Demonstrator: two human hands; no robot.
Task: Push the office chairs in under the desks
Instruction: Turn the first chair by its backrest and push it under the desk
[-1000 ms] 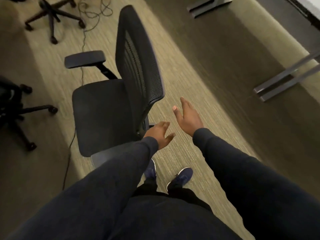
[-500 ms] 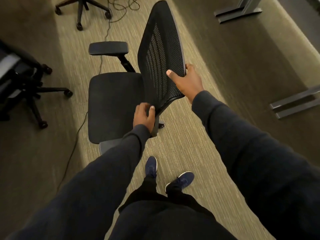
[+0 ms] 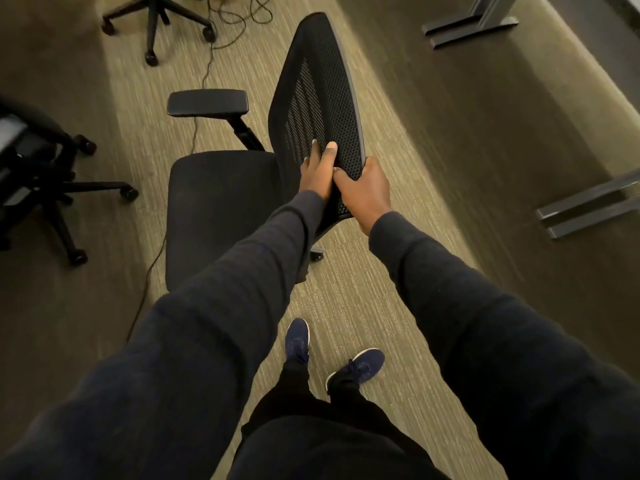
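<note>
Out on the carpet (image 3: 363, 306), between the rows of desks, our chair (image 3: 221, 209) stands well apart from any desk, so the job with it has barely begun. We do have hold of it. Our left hand (image 3: 317, 173) grips the lower backrest (image 3: 322, 81) from the seat side, fingertips up against the mesh. Our right hand (image 3: 369, 194) curls round the near edge, touching the left. The seat and armrest (image 3: 207, 102) point to our left. By our judgement the whole push is left: turn the chair, roll it to a desk and slide it under. A second chair (image 3: 38, 168) at the left edge and a third chair (image 3: 156, 15) at the top also stand out in the open.

Of the desks we see only the nearer desk feet (image 3: 585, 211) on the right and the farther desk feet (image 3: 471, 24) at the top right. The desk tops are cut off, so we cannot tell which one this chair belongs to. Its base is hidden under the seat and our sleeve, save one wheel (image 3: 317, 253). A cable (image 3: 209, 64) runs past the chair; whether it lies under the wheels we cannot tell. The second chair is blurred and cropped.
</note>
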